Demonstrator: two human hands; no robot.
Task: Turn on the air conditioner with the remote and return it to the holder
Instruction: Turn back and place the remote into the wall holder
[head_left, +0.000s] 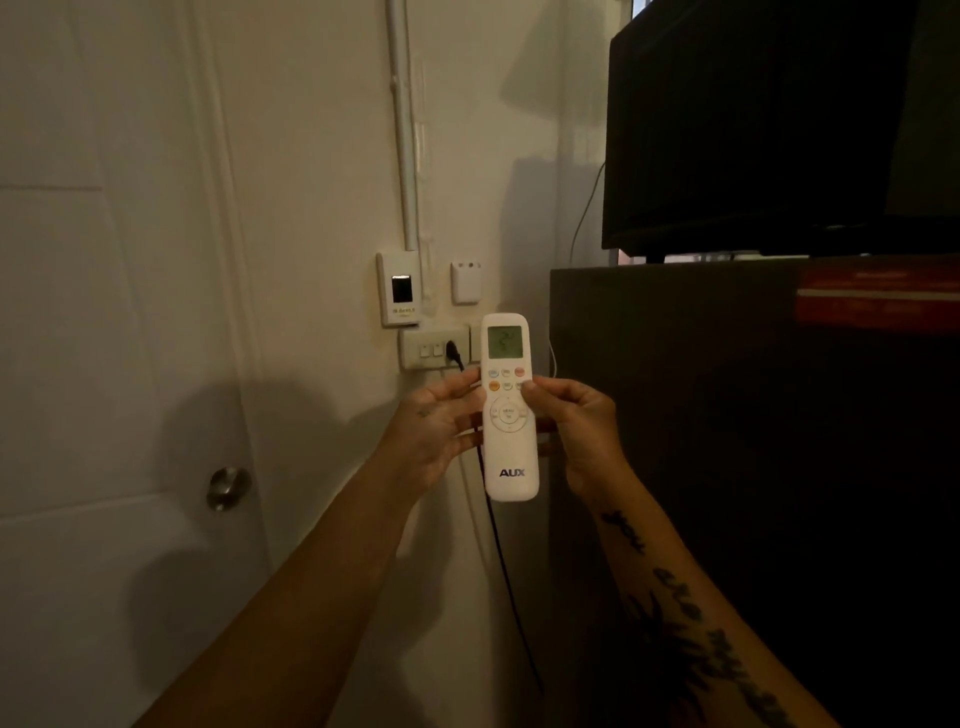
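We are holding the remote (509, 410) upright in both hands (441, 426), right hand (582, 431) too. The holder (465, 282) is at 11 o'clock. Our thumb could be hitting the wrong button.

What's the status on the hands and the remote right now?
Left hand and right hand both gripping remote, upright, display lit. Holder empty on wall above. Nothing in the way.
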